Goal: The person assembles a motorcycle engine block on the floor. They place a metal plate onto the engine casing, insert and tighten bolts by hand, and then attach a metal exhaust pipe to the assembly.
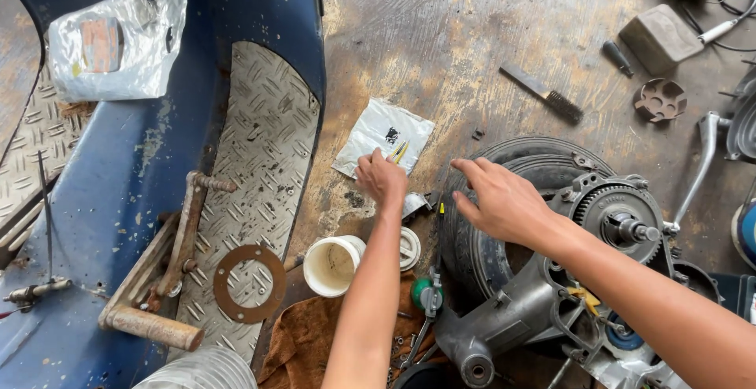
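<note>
Both forearms enter from the bottom edge and reach up across the floor, over a brown rag (303, 342) strewn with small tools.

Left hand (381, 178): knuckles up, fingers curled down onto the lower edge of a small white packet (384, 135). Whether it pinches the packet or only presses on it cannot be told, since the fingertips are hidden beneath the hand. The packet lies flat on the stained concrete floor (441, 42), directly ahead of this hand, turned cornerwise, with its long axis slanting from lower left to upper right. A crumpled scrap of foil (414, 204) sits just below and right of the wrist.

Right hand (499, 198): open, fingers extended and loosely spread, holding nothing, hovering over the black tyre (472, 247) of a scooter engine and wheel assembly (598, 279) laid on its side. Its fingertips point toward the packet but stand apart from it; the left hand is the nearer of the two.

Nearby: white plastic tub (331, 264), open, beside its white lid (409, 247), between the rag and the packet. Rusty ring gasket (250, 283) on the chequer-plate footboard (268, 145) of a blue scooter body (150, 161). Rusty pedal lever (169, 267). Clear plastic bag (118, 42) at upper left. Wire brush (543, 94) on the floor beyond the tyre.
</note>
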